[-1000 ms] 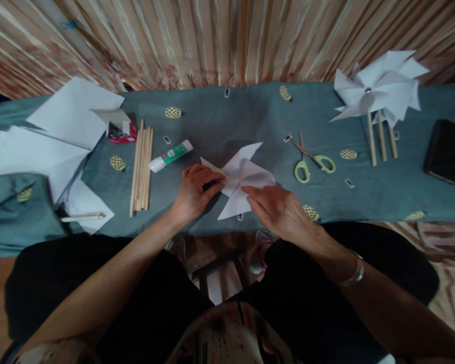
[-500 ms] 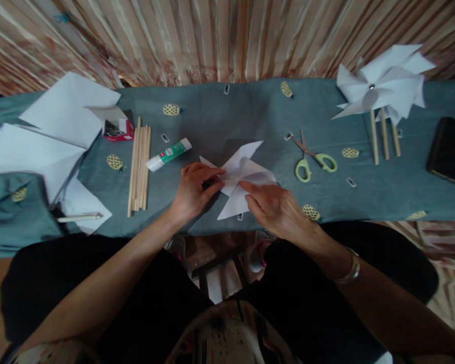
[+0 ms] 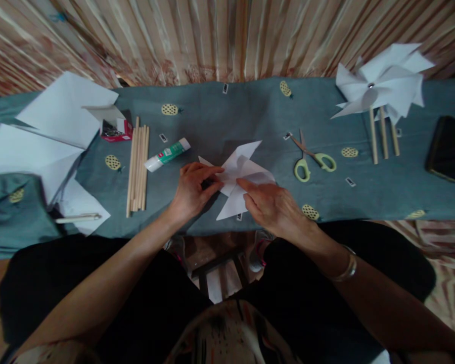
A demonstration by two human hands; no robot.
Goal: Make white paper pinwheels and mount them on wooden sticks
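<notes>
A white paper pinwheel [image 3: 237, 169] with folded blades lies on the cloth in front of me. My left hand [image 3: 197, 187] grips its left side between thumb and fingers. At the pinwheel's middle, the index fingertip of my right hand [image 3: 273, 205] presses down, while the thumb sits close to the lower right blade and the other fingers are curled. The right hand covers part of the right blade. Left of the pinwheel lies a glue stick [image 3: 168, 154], capped, with a green label. Scissors [image 3: 305, 156] with light green handles rest partly open on the right.
Several wooden sticks [image 3: 138, 169] lie beside a red box [image 3: 116, 130] of small metal pieces. White paper sheets [image 3: 66, 111] and a pen [image 3: 78, 218] are at far left. Finished pinwheels [image 3: 382, 81] on sticks and a black phone [image 3: 447, 149] lie at right on the green tablecloth [image 3: 250, 111].
Almost nothing differs. The right index fingertip has slid very slightly left on the pinwheel's middle, and the whole view has shifted a little.
</notes>
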